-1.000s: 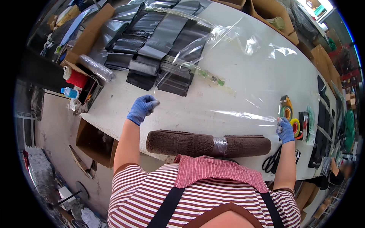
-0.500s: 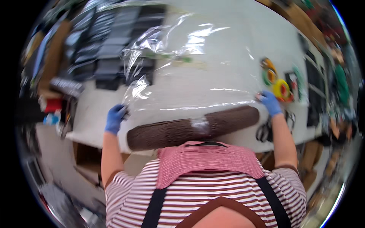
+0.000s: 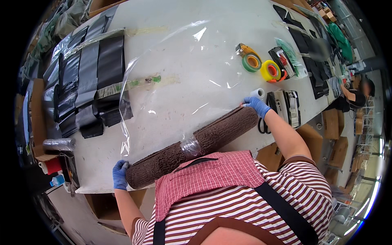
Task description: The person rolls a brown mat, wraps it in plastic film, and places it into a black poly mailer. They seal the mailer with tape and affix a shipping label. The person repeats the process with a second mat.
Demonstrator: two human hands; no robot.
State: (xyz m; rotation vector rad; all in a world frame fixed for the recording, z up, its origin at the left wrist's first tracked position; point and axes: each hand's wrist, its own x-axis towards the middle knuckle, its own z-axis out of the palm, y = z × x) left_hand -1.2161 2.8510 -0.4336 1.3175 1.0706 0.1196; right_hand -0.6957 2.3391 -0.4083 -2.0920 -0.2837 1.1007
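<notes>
A dark brown, fleecy roll (image 3: 161,166), banded round its middle with clear tape (image 3: 190,146), lies slantwise along the table's near edge. Beyond it, a large sheet of clear plastic film (image 3: 171,94) is spread over the tabletop. My left hand (image 3: 120,174), in a blue glove, pinches the film's near corner beside the roll's left end. At the other end, my blue-gloved right hand (image 3: 256,106) is closed at the film's edge, right against the roll; its fingertips are partly hidden.
Stacked black and grey plastic bags (image 3: 85,73) cover the table's left side. To the right are a tape dispenser (image 3: 248,57), a yellow tape roll (image 3: 270,71), a white roll (image 3: 258,94), black-handled scissors (image 3: 263,125) and an organizer (image 3: 286,107). Another person (image 3: 359,96) works at far right.
The film has come down flatter over the table. Both hands have moved in close to the roll's ends, and the whole view has turned, with the roll now more slanted.
</notes>
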